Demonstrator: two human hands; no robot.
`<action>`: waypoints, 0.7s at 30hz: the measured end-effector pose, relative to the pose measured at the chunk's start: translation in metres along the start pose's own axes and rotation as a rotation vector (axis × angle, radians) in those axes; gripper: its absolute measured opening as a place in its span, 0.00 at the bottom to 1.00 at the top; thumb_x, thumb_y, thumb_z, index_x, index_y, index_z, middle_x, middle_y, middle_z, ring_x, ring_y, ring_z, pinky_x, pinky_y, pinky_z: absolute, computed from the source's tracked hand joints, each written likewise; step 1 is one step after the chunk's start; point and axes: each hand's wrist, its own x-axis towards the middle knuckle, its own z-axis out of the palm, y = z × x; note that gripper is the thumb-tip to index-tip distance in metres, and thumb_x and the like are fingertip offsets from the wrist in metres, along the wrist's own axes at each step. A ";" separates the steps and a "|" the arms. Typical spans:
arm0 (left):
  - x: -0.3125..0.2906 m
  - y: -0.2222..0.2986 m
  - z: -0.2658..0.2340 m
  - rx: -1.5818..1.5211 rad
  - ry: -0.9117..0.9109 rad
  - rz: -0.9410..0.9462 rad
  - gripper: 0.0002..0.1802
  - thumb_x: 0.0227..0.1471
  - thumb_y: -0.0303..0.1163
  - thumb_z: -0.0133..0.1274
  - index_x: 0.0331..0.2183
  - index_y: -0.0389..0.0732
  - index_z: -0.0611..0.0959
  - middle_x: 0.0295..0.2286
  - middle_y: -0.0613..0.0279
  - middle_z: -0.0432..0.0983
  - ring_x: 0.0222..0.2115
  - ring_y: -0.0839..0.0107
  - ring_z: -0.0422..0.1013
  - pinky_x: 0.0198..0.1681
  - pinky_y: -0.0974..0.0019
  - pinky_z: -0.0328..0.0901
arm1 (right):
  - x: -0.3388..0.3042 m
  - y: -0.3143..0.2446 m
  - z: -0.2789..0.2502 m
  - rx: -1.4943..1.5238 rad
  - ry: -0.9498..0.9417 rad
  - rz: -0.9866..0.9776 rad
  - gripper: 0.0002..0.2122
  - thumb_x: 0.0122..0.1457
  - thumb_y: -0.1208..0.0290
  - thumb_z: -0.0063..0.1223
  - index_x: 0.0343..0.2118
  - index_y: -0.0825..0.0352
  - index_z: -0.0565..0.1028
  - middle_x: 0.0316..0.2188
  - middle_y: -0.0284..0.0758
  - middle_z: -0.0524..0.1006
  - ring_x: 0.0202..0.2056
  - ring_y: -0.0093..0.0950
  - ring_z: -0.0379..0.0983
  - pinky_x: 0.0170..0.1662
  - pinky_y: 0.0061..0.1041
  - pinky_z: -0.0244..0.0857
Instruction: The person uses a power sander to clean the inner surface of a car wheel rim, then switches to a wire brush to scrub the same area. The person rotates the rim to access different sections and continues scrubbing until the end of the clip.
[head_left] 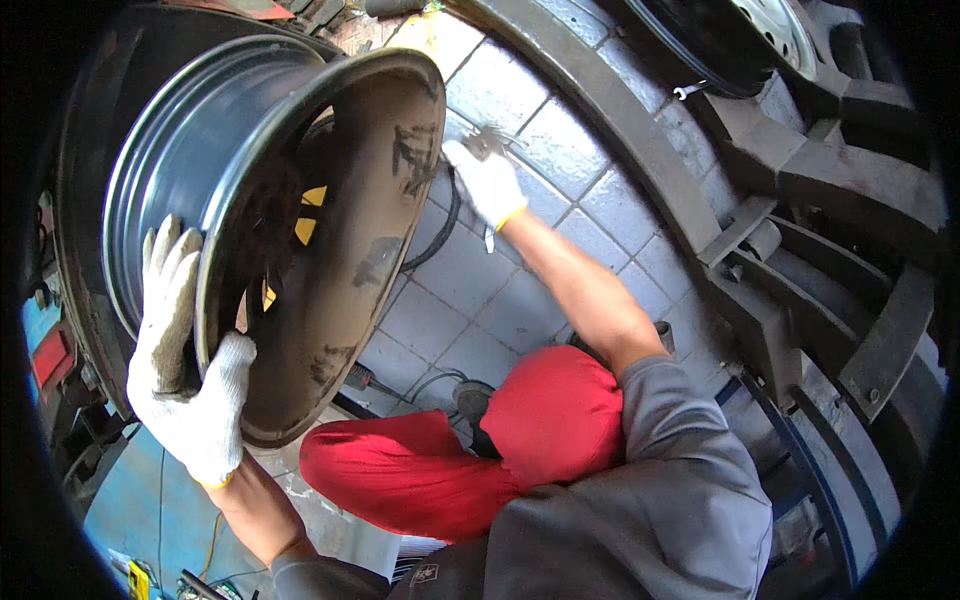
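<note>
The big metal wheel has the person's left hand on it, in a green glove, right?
Not green: the glove is white with dirty fingers, as the head view shows. The left hand is indeed on the big metal wheel.

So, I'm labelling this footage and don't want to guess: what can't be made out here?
In the head view:
Dark thing by the right hand: blurred, kind unclear.
Wheel rim: hub details lost in deep shadow.
Pale wheel, upper right: cut off by the top edge.
</note>
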 end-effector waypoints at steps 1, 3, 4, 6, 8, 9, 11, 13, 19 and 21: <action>0.008 0.000 -0.001 0.015 -0.021 0.026 0.38 0.47 0.33 0.70 0.60 0.30 0.87 0.61 0.38 0.81 0.72 0.38 0.66 0.79 0.35 0.49 | -0.009 0.019 0.021 0.042 0.076 -0.058 0.19 0.75 0.49 0.57 0.46 0.63 0.83 0.27 0.35 0.80 0.31 0.32 0.79 0.43 0.37 0.76; 0.000 -0.001 -0.002 -0.008 0.004 0.014 0.38 0.46 0.30 0.70 0.61 0.31 0.87 0.62 0.39 0.81 0.73 0.38 0.65 0.79 0.36 0.50 | -0.001 -0.016 0.000 0.277 -0.094 0.181 0.19 0.75 0.50 0.57 0.44 0.64 0.84 0.30 0.35 0.80 0.32 0.29 0.78 0.42 0.35 0.73; -0.004 -0.004 0.000 0.000 0.009 -0.002 0.38 0.45 0.30 0.69 0.61 0.31 0.87 0.62 0.39 0.81 0.73 0.39 0.65 0.79 0.36 0.50 | 0.006 -0.017 -0.007 0.387 -0.136 0.265 0.17 0.77 0.53 0.56 0.43 0.64 0.84 0.29 0.31 0.79 0.29 0.25 0.75 0.36 0.30 0.70; -0.006 -0.003 -0.006 0.065 -0.011 0.017 0.37 0.46 0.27 0.68 0.61 0.32 0.87 0.62 0.40 0.81 0.72 0.39 0.67 0.78 0.36 0.53 | 0.035 -0.019 -0.029 0.772 -0.083 0.344 0.14 0.78 0.60 0.55 0.38 0.64 0.82 0.25 0.24 0.76 0.25 0.17 0.69 0.27 0.20 0.57; -0.001 0.000 0.001 0.036 0.055 0.010 0.37 0.46 0.29 0.68 0.60 0.32 0.88 0.62 0.39 0.81 0.71 0.39 0.67 0.78 0.36 0.52 | 0.019 -0.013 -0.016 0.600 0.026 0.220 0.17 0.76 0.52 0.58 0.38 0.62 0.81 0.25 0.24 0.76 0.24 0.19 0.69 0.27 0.24 0.60; 0.003 0.000 0.004 0.002 0.058 0.014 0.37 0.47 0.30 0.68 0.60 0.32 0.88 0.61 0.39 0.82 0.71 0.39 0.68 0.78 0.36 0.52 | 0.002 0.010 0.005 0.232 -0.003 0.179 0.18 0.75 0.49 0.58 0.40 0.62 0.82 0.25 0.27 0.77 0.26 0.23 0.71 0.30 0.28 0.63; 0.005 0.000 -0.001 0.069 -0.003 0.044 0.38 0.45 0.35 0.69 0.60 0.32 0.88 0.60 0.38 0.82 0.71 0.37 0.68 0.78 0.34 0.51 | -0.001 0.012 0.010 0.135 -0.062 0.124 0.22 0.74 0.44 0.57 0.43 0.63 0.84 0.27 0.33 0.81 0.28 0.31 0.75 0.35 0.35 0.69; -0.009 -0.003 -0.003 0.067 0.022 0.003 0.38 0.44 0.32 0.68 0.59 0.31 0.88 0.60 0.38 0.83 0.70 0.37 0.68 0.79 0.33 0.51 | 0.004 -0.031 -0.020 0.190 -0.203 0.276 0.24 0.74 0.43 0.57 0.47 0.63 0.85 0.34 0.40 0.87 0.35 0.41 0.81 0.42 0.43 0.74; -0.002 0.005 0.002 -0.002 0.048 -0.025 0.38 0.43 0.31 0.65 0.59 0.30 0.88 0.59 0.36 0.83 0.71 0.37 0.68 0.79 0.33 0.50 | -0.013 0.008 0.033 0.120 -0.122 0.227 0.19 0.74 0.49 0.55 0.45 0.62 0.82 0.35 0.41 0.84 0.37 0.41 0.83 0.44 0.44 0.75; -0.006 0.002 0.000 0.012 0.040 0.000 0.38 0.47 0.34 0.69 0.60 0.30 0.87 0.60 0.37 0.82 0.71 0.37 0.67 0.79 0.33 0.49 | -0.019 0.010 0.045 0.092 0.010 -0.045 0.21 0.74 0.48 0.55 0.48 0.64 0.84 0.46 0.46 0.84 0.48 0.42 0.83 0.55 0.46 0.74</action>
